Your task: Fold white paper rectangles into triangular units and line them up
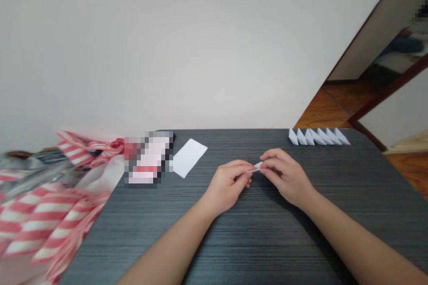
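Observation:
Both of my hands meet at the middle of a dark wood-grain table [254, 240]. My left hand [229, 185] and my right hand [284, 176] pinch the two ends of a small folded white paper piece [257, 167], held just above the tabletop. Fingers of both hands are closed on it. Most of the piece is hidden by my fingertips. A flat white paper slip [189, 157] lies on the table to the left of my left hand.
A row of several folded white paper triangles [319, 136] stands along the table's far right edge. A red-and-white striped cloth [50, 213] hangs off the left side. A blurred-out object [149, 163] lies by the slip. A plain wall rises behind.

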Available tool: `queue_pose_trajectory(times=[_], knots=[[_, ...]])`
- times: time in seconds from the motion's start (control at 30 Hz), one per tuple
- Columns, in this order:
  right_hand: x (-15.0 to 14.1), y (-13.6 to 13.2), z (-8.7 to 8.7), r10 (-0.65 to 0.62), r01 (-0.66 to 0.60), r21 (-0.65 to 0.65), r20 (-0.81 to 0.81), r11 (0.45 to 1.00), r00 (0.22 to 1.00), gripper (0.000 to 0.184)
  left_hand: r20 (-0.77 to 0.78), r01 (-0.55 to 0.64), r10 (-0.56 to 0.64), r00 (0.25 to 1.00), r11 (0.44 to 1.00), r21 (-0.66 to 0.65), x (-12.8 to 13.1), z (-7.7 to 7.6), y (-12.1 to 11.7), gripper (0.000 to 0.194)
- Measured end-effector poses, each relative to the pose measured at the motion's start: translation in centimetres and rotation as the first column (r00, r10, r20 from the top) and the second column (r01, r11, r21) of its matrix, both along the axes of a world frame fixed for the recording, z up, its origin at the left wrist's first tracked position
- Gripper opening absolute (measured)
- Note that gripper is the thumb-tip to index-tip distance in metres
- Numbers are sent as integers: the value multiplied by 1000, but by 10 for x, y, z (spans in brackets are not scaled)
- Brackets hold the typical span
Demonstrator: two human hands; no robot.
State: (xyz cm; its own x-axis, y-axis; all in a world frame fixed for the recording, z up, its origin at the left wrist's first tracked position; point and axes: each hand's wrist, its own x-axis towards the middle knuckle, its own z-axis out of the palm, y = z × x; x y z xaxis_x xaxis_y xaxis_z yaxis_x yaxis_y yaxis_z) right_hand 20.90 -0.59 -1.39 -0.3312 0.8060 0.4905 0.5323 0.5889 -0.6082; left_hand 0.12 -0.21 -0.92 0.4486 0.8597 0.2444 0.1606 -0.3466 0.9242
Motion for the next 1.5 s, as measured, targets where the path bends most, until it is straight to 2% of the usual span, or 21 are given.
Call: queue_pose_trajectory(times=[0.23,0.87,1.13,1.5], knots=[[-2,0,4,22,-22,-9,3,1000,1000,15,11,-11,11,1000,1000,2,1,1,0,24],[-5,-2,5,-21,20,-49,-22,999,1000,11,-11,-16,16,1000,1000,-23,1,1,0,21],[-3,1,6,-31,31,-9,-33,999,999,16,23,-18,19,1000,999,-49,1,2,-1,21],[-3,-1,4,-44,40,-71,-54,997,998,11,50,-21,25,998,996,-81,2,3,-1,20]])
